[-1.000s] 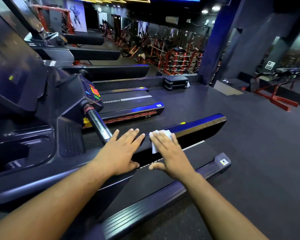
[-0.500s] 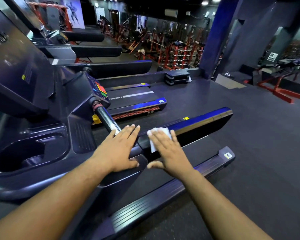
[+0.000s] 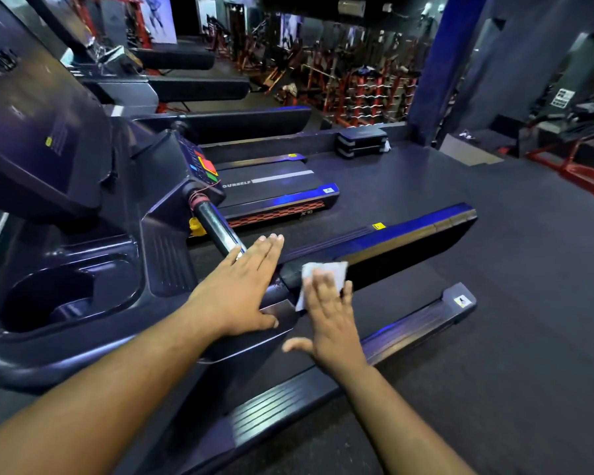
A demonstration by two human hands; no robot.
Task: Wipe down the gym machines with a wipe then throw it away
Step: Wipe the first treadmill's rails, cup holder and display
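One thin white wipe (image 3: 324, 274) is all you are working with, and it looks light, limp and easily bunched, so judge it as something to pin flat under your palm, not to pinch by a corner. It lies draped over the near end of the padded treadmill handrail (image 3: 391, 248), just where the rail meets the console housing (image 3: 124, 303). Your right hand (image 3: 330, 320) lies on it with fingers straight and slightly spread, thumb out to the side, pressing the wipe against the rail. Your left hand (image 3: 240, 293) rests flat on the housing just beside it, fingers straight and close together, their tips near the metal grip bar (image 3: 216, 228); it holds nothing. The dark rail looks smooth, so the wipe may slip out from under a light press.
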